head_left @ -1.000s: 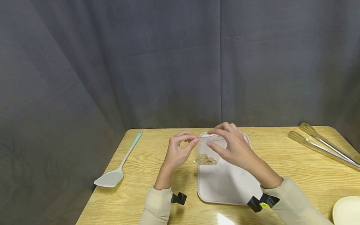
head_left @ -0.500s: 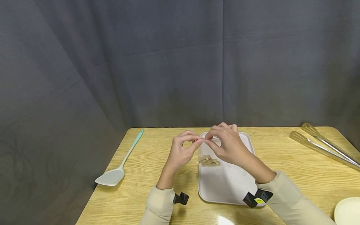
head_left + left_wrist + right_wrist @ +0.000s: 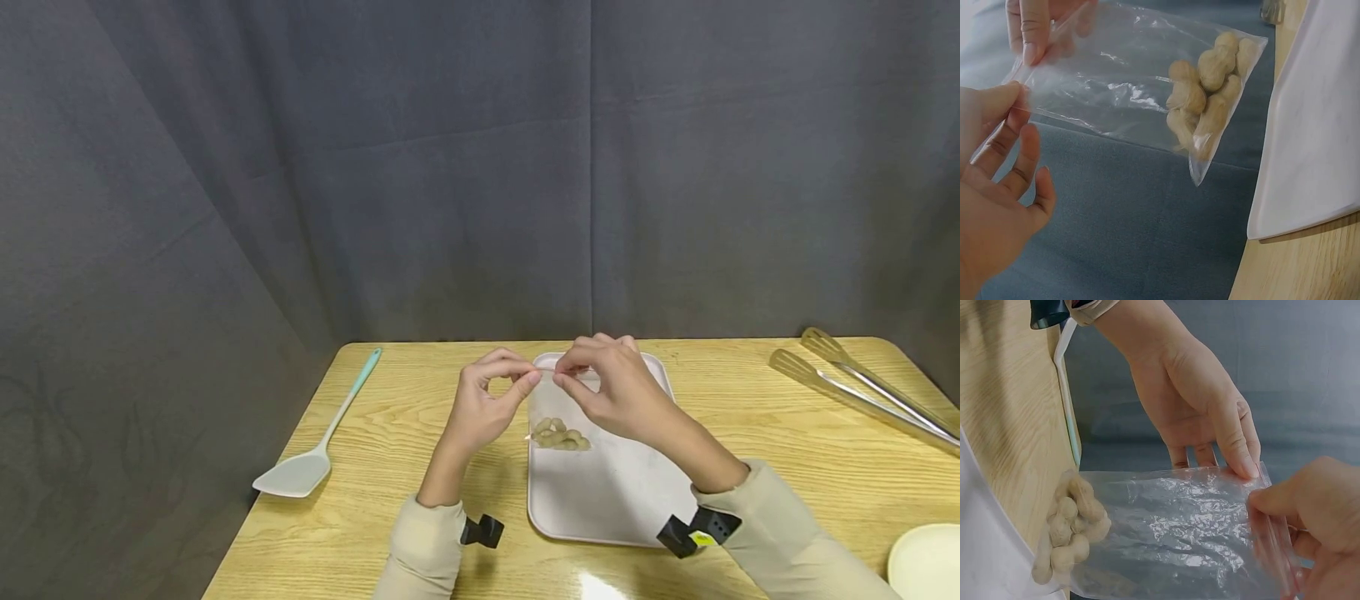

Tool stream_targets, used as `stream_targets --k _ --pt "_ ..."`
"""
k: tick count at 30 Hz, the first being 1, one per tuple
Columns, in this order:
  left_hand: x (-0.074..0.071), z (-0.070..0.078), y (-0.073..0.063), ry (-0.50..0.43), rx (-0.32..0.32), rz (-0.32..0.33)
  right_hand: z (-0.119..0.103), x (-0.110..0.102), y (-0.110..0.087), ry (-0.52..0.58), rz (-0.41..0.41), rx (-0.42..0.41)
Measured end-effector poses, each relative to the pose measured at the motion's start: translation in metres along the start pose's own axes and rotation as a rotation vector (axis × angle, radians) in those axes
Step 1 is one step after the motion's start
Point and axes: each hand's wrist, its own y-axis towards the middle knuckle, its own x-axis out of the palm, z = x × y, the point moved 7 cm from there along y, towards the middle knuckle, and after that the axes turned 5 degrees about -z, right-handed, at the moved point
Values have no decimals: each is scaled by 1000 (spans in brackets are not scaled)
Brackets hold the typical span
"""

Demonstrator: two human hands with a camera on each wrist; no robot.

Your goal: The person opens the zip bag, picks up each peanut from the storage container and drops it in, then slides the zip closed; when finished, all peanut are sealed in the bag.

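A clear zip bag [image 3: 1172, 525] hangs upright over the tray, its top edge between both hands. Several peanuts in their shells [image 3: 1207, 94] lie at its bottom. My left hand [image 3: 483, 404] pinches one top corner between thumb and index finger; its other fingers are loosely bent. Close beside it, my right hand [image 3: 622, 387] pinches the same top strip between thumb and fingers. A thin reddish line runs along that strip in the right wrist view. Below the bag is a pale rectangular tray [image 3: 600, 500].
A spatula [image 3: 296, 473] with a mint handle lies at the left of the wooden table [image 3: 420, 433]. Metal tongs [image 3: 862, 392] rest at the back right, and a cream plate [image 3: 930, 562] shows at the right front. A dark curtain [image 3: 450, 167] hangs behind.
My right hand has closed its fingers on the bag's top strip and come near the left hand, then shifted slightly right along it. The left hand keeps its pinch.
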Motion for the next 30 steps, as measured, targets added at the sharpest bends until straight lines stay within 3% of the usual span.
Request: stream_targets --k 10,18,30 --pt "-1 1 0 -17 -10 0 3 -5 -1 9 -41 16" --pt "0 1 -1 -16 -24 -8 1 -6 -3 17 -27 -26" --pt "-2 1 0 -28 -25 18 7 -10 -5 30 -59 35"
